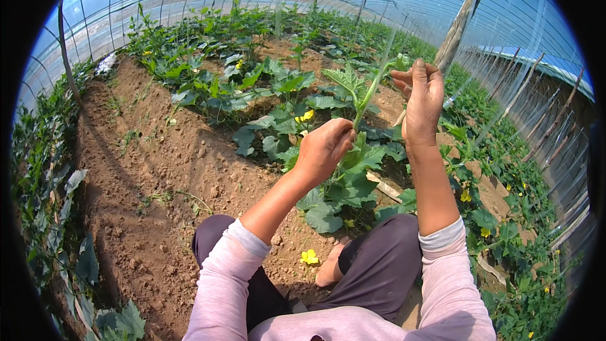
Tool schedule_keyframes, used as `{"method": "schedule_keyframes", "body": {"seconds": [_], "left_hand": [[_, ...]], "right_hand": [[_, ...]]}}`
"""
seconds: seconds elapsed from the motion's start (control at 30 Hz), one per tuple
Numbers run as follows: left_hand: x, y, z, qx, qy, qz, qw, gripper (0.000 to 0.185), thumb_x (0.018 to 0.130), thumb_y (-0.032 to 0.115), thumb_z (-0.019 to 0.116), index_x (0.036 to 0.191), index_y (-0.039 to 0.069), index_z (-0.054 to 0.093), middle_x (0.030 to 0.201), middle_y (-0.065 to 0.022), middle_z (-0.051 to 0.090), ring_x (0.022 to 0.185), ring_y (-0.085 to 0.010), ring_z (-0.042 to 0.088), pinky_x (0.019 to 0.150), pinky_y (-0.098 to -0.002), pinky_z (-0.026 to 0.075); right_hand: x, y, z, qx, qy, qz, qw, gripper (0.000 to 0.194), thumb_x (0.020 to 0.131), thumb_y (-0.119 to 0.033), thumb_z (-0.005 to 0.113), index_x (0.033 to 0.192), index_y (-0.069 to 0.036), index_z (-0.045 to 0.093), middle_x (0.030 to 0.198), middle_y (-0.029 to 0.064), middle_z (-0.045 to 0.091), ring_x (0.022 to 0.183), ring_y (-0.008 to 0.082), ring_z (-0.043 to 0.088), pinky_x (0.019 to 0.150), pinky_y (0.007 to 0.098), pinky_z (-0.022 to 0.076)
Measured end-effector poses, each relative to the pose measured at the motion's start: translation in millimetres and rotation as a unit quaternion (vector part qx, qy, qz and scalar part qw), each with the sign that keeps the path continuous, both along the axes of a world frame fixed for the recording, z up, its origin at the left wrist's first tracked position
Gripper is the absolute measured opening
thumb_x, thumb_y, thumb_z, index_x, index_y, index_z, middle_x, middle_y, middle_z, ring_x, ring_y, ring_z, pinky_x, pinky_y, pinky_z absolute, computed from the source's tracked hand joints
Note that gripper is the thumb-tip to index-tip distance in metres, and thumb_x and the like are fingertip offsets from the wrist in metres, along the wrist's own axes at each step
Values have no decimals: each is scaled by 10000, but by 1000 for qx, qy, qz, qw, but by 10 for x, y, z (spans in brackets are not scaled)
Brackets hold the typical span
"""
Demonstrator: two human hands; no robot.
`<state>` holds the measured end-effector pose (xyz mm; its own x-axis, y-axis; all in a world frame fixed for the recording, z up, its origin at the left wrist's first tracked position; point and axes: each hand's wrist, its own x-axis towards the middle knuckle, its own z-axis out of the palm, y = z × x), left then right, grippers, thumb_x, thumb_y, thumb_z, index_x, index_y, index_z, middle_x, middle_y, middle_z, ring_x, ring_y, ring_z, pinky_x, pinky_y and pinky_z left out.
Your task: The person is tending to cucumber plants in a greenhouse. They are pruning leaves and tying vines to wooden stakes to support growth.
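Note:
In front of me a green vine shoot [371, 90] with a young leaf [349, 80] stands upright beside a clear plastic strip [389, 47] that hangs from above. My left hand [330, 144] has its fingers closed on the vine's stem below the young leaf. Higher up and to the right, my right hand [423, 94] is raised by the vine's tip, thumb up and fingers curled; whether it pinches the tip or the strip I cannot tell. Broad green leaves [357, 184] of the same plant spread below my hands. A yellow flower [309, 256] lies on the soil between my legs.
Rows of leafy vines [246, 76] with yellow flowers run ahead and to the right. Bare brown soil [156, 166] forms a ridge on the left. A thick wooden post [461, 19] leans behind my right hand. Thin poles and a plastic-covered frame enclose the rows.

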<state>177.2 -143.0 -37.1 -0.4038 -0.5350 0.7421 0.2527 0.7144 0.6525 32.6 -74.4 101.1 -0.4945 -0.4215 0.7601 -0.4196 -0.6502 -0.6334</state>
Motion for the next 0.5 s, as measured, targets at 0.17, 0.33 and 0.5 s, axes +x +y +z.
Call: {"method": "schedule_keyframes", "body": {"seconds": [0.17, 0.33, 0.5], "left_hand": [[-2, 35, 21, -75, -5, 35, 997, 184, 948, 172, 652, 1093, 58, 636, 937, -134, 671, 818, -322, 685, 687, -387, 536], [-2, 55, 5, -55, -41, 35, 997, 173, 944, 172, 657, 1077, 62, 637, 953, -118, 676, 804, -317, 686, 680, -389, 538], [15, 69, 20, -93, -25, 31, 995, 168, 942, 173, 660, 1069, 66, 638, 947, -111, 681, 800, -307, 689, 670, -384, 539]], "right_hand": [[-227, 49, -26, 406, -173, 185, 878, 443, 999, -529, 588, 1073, -94, 637, 969, 15, 702, 863, 151, 692, 686, 291, 538], [-256, 84, -65, 209, -124, 316, 917, 315, 1006, -382, 643, 1147, -100, 641, 1023, -5, 684, 907, 126, 676, 698, 269, 527], [-289, 82, -28, 284, -167, 261, 908, 357, 1016, -334, 627, 1251, -66, 616, 1117, 42, 695, 946, 134, 673, 674, 252, 528]]}}
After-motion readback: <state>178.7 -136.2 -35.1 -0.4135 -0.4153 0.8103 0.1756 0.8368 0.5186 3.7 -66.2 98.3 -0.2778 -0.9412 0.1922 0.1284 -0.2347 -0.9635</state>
